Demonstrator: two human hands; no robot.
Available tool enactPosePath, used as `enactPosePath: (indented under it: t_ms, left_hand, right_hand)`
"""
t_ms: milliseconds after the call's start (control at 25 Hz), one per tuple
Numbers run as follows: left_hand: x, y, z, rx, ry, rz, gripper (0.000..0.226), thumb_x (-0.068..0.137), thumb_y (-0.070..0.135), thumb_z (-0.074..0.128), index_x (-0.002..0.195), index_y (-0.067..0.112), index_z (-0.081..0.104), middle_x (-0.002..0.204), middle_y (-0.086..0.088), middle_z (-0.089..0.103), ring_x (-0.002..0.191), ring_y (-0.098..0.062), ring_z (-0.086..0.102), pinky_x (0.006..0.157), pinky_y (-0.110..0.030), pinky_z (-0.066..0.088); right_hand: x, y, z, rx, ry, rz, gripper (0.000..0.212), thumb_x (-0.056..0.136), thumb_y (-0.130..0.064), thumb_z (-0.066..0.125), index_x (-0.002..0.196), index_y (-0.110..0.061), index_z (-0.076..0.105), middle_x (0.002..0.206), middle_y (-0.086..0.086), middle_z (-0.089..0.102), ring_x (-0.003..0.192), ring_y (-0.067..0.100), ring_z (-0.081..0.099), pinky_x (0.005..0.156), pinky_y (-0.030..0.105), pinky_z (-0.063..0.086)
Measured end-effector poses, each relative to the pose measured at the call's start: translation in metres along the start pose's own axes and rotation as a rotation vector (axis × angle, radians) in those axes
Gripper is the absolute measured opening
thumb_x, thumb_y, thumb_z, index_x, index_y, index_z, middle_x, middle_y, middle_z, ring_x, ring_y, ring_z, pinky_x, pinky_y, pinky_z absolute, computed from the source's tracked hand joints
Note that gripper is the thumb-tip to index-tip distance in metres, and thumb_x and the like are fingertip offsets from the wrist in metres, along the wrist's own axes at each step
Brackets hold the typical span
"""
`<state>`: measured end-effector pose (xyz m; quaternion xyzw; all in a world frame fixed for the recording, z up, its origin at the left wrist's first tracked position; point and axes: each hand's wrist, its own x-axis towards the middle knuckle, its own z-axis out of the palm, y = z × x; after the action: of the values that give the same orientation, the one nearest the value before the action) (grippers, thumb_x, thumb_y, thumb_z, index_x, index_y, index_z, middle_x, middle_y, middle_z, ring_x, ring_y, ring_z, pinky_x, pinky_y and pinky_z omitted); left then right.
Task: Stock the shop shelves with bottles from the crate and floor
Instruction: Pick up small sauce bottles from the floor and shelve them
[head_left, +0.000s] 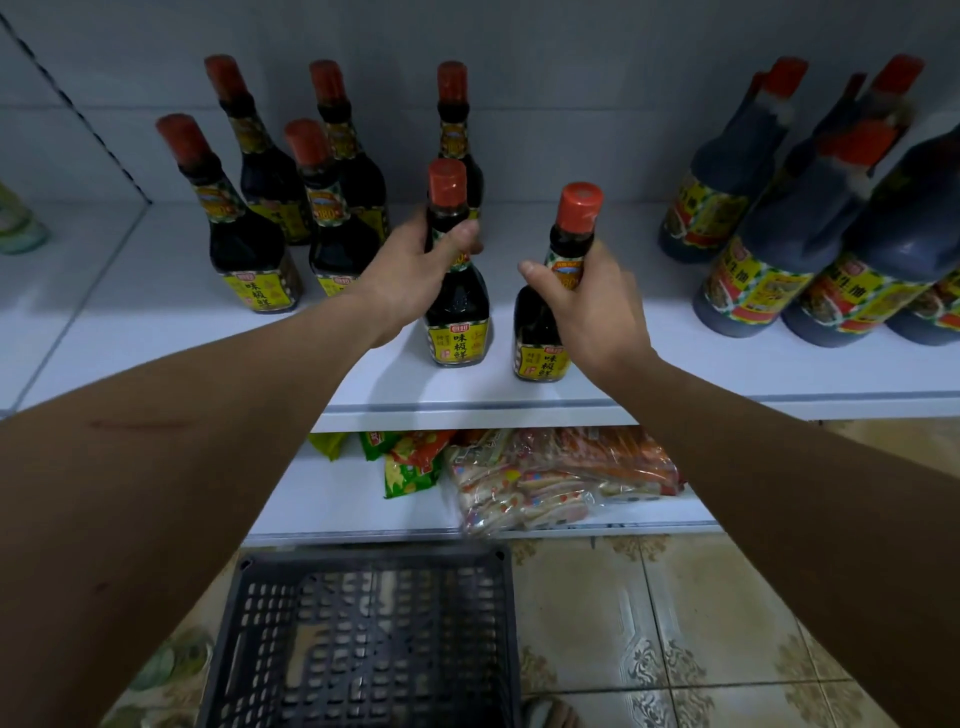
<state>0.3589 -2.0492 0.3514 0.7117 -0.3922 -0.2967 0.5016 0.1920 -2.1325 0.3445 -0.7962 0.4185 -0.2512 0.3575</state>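
Note:
Two small dark sauce bottles with red caps and yellow labels stand near the front edge of the white shelf (218, 364). My left hand (410, 275) is shut around the neck of the left bottle (457, 312). My right hand (592, 306) is wrapped around the neck and shoulder of the right bottle (540, 343). Both bottles are upright with their bases on the shelf. Several matching bottles (249, 249) stand further back to the left. A dark plastic crate (363, 634) sits on the floor below me; no bottles show inside it.
Several larger dark bottles (753, 280) with red caps crowd the shelf's right side. The lower shelf (332, 509) holds snack packets (545, 478) in green, red and clear wrapping. Patterned floor tiles (675, 623) lie right of the crate. A pale bottle (15, 223) stands at far left.

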Motion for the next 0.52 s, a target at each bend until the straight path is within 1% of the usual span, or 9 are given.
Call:
enactPosePath:
  t_ms: [80, 160, 240, 320, 400, 440, 520]
  left_hand:
    - [-0.004, -0.004, 0.002, -0.011, 0.017, -0.012, 0.03, 0.096, 0.041, 0.056, 0.121, 0.027, 0.048, 0.113, 0.007, 0.065, 0.11, -0.01, 0.06, 0.103, -0.033, 0.045]
    - [-0.008, -0.01, 0.007, -0.07, 0.05, -0.072, 0.046, 0.086, 0.041, 0.069, 0.124, 0.025, 0.05, 0.116, 0.005, 0.065, 0.108, -0.009, 0.061, 0.099, -0.031, 0.048]
    - [-0.007, -0.015, 0.017, -0.128, 0.121, -0.127, 0.056, 0.077, 0.034, 0.08, 0.124, 0.021, 0.051, 0.111, 0.002, 0.066, 0.101, -0.011, 0.064, 0.09, -0.028, 0.051]
    - [-0.001, -0.017, 0.03, -0.096, 0.193, -0.161, 0.051, 0.075, 0.026, 0.082, 0.117, 0.015, 0.055, 0.099, -0.001, 0.067, 0.092, -0.014, 0.066, 0.081, -0.028, 0.051]
    - [0.007, -0.022, 0.035, -0.003, 0.229, -0.177, 0.037, 0.076, 0.018, 0.077, 0.106, 0.009, 0.058, 0.085, -0.004, 0.066, 0.079, -0.015, 0.065, 0.069, -0.025, 0.048]
    - [0.011, -0.023, 0.036, 0.017, 0.232, -0.169, 0.032, 0.076, 0.017, 0.075, 0.103, 0.007, 0.06, 0.082, -0.005, 0.066, 0.075, -0.015, 0.064, 0.066, -0.024, 0.047]
    - [0.016, -0.023, 0.037, 0.016, 0.247, -0.149, 0.03, 0.075, 0.015, 0.072, 0.102, 0.007, 0.06, 0.078, -0.005, 0.065, 0.072, -0.015, 0.063, 0.063, -0.023, 0.046]
  right_hand:
    - [-0.002, -0.002, 0.002, 0.036, -0.009, 0.002, 0.04, 0.093, -0.046, 0.061, 0.118, -0.015, 0.052, 0.097, 0.001, 0.064, 0.092, 0.023, 0.063, 0.081, 0.039, 0.05]
    - [-0.002, 0.002, 0.006, 0.073, -0.022, 0.021, 0.039, 0.091, -0.043, 0.065, 0.118, -0.019, 0.051, 0.098, 0.0, 0.064, 0.093, 0.021, 0.062, 0.083, 0.04, 0.051]
    - [-0.002, 0.012, 0.011, 0.1, -0.069, 0.052, 0.043, 0.083, -0.043, 0.071, 0.116, -0.026, 0.05, 0.103, 0.003, 0.063, 0.095, 0.021, 0.063, 0.088, 0.044, 0.053]
    - [-0.002, 0.022, 0.013, 0.114, -0.113, 0.088, 0.046, 0.079, -0.046, 0.072, 0.115, -0.03, 0.049, 0.108, 0.007, 0.062, 0.097, 0.023, 0.063, 0.09, 0.047, 0.053]
    - [0.0, 0.028, 0.018, 0.091, -0.119, 0.089, 0.044, 0.079, -0.049, 0.071, 0.113, -0.032, 0.049, 0.108, 0.005, 0.062, 0.097, 0.022, 0.062, 0.089, 0.044, 0.052]
    - [0.002, 0.03, 0.018, 0.077, -0.106, 0.085, 0.043, 0.079, -0.05, 0.07, 0.112, -0.033, 0.049, 0.108, 0.004, 0.062, 0.096, 0.022, 0.062, 0.088, 0.043, 0.052]
    - [0.005, 0.029, 0.022, 0.069, -0.087, 0.093, 0.043, 0.077, -0.054, 0.068, 0.11, -0.035, 0.048, 0.107, 0.003, 0.062, 0.095, 0.023, 0.062, 0.088, 0.043, 0.052]
